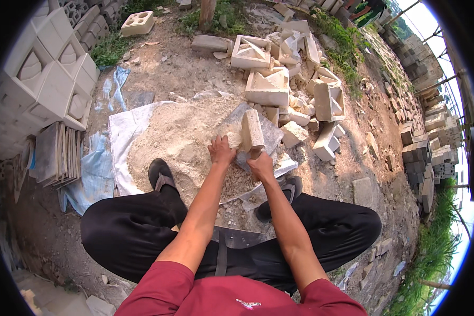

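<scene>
My right hand is wrapped round the short handle of a block-headed mallet, whose pale, dusty head points away from me. Just left of it, my left hand reaches down with bent fingers to a pale broken lump, which sits between its thumb and fingers. Beneath both is a dark flat slab, partly covered in dust. A broad heap of pale crushed grit spreads to the left over a white sheet.
Broken pale blocks are piled beyond the slab. Patterned blocks and leaning boards stand at left, near blue plastic sheeting. My sandalled feet flank the heap. Grey blocks are stacked at right.
</scene>
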The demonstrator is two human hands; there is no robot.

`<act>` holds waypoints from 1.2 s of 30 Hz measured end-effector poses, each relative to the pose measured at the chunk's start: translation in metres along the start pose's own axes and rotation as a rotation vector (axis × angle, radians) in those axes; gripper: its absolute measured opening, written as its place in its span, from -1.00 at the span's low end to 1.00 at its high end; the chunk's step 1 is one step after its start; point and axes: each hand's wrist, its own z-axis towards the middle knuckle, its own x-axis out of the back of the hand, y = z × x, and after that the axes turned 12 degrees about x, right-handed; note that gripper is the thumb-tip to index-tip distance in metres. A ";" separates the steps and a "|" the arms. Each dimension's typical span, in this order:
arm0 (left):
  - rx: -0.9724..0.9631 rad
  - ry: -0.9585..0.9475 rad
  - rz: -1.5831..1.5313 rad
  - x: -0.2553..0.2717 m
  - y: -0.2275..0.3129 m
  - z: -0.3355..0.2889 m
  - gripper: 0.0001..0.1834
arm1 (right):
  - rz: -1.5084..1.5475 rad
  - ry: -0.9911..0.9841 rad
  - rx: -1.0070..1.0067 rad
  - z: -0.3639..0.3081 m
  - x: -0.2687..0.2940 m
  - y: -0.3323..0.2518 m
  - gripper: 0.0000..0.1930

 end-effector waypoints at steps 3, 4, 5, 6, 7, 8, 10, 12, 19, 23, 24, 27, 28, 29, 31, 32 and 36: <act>0.011 -0.002 0.014 0.000 -0.011 0.000 -0.40 | 0.145 0.042 -0.044 -0.003 0.003 -0.022 -0.51; 0.019 -0.010 0.021 0.000 -0.011 0.001 -0.39 | 0.135 0.122 -0.008 -0.005 0.001 -0.030 -0.53; 0.028 -0.017 0.028 0.001 -0.011 0.002 -0.39 | 0.126 0.201 0.028 -0.007 0.000 -0.038 -0.55; 0.026 -0.016 0.026 0.001 -0.006 0.002 -0.39 | 0.127 0.174 0.016 -0.008 -0.001 -0.034 -0.54; 0.020 -0.016 0.022 0.001 0.000 0.000 -0.39 | 0.125 0.151 0.001 -0.011 -0.004 -0.025 -0.53; 0.015 -0.017 0.018 0.000 0.006 -0.001 -0.40 | 0.124 0.128 -0.013 -0.011 -0.005 -0.015 -0.53; 0.017 -0.017 0.007 0.002 0.002 0.000 -0.40 | 0.100 0.013 -0.016 -0.009 -0.003 -0.016 -0.51; 0.008 -0.006 0.004 0.003 -0.002 0.000 -0.40 | 0.037 -0.088 -0.050 -0.006 0.004 -0.020 -0.51; 0.006 -0.017 0.023 0.007 0.000 -0.002 -0.42 | 0.147 0.306 0.083 -0.002 -0.001 -0.039 -0.57; -0.004 0.002 0.059 0.005 0.001 0.002 -0.39 | -0.107 -0.059 -0.078 -0.014 -0.005 -0.021 -0.50; 0.006 0.007 0.047 0.004 0.001 0.002 -0.39 | 0.011 -0.077 -0.078 -0.014 0.000 -0.017 -0.48; -0.020 0.065 0.032 0.001 -0.004 0.003 -0.40 | 0.015 -0.076 -0.040 -0.006 0.002 -0.017 -0.50; -0.012 0.042 0.045 -0.001 -0.007 0.002 -0.39 | 0.052 -0.025 -0.064 -0.006 0.004 -0.020 -0.51; -0.003 0.019 0.058 -0.002 -0.008 0.001 -0.39 | 0.074 0.028 -0.061 -0.009 0.003 -0.023 -0.52; 0.011 0.003 0.072 -0.001 -0.007 0.004 -0.38 | 0.114 0.146 -0.035 -0.006 0.004 -0.032 -0.52; 0.020 0.001 0.078 0.000 -0.008 0.004 -0.37 | 0.174 0.169 -0.022 -0.008 0.002 -0.036 -0.52; 0.030 -0.022 0.038 0.002 0.001 0.003 -0.34 | -0.038 -0.092 -0.066 -0.011 -0.006 -0.011 -0.48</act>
